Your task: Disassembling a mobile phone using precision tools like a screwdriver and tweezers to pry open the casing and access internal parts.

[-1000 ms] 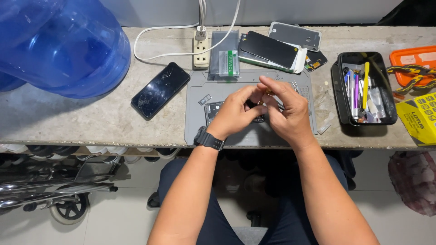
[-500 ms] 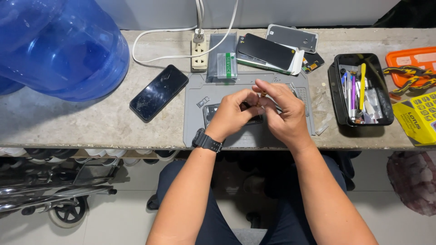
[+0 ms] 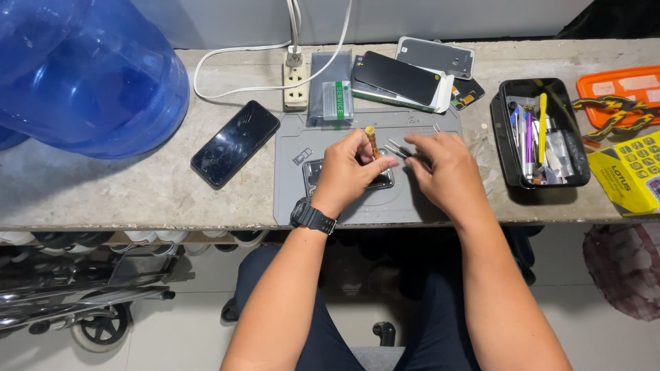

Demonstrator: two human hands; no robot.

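My left hand (image 3: 348, 172) holds a small orange-handled screwdriver (image 3: 372, 139) upright over an opened phone (image 3: 315, 173) that lies on the grey work mat (image 3: 292, 192). A black watch sits on that wrist. My right hand (image 3: 445, 172) grips thin metal tweezers (image 3: 397, 147), their tips pointing left toward the screwdriver. The hands hide most of the phone. A small metal part (image 3: 301, 157) lies on the mat left of my left hand.
A cracked black phone (image 3: 235, 143) lies left of the mat. A big blue water jug (image 3: 82, 75) fills the left. Behind the mat are a power strip (image 3: 295, 86), a clear bag and stacked phones (image 3: 402, 79). A black tool tray (image 3: 540, 134), orange tray and yellow box sit right.
My hands have drawn apart. The left now holds the screwdriver upright, and the right has shifted to the right with the tweezers.
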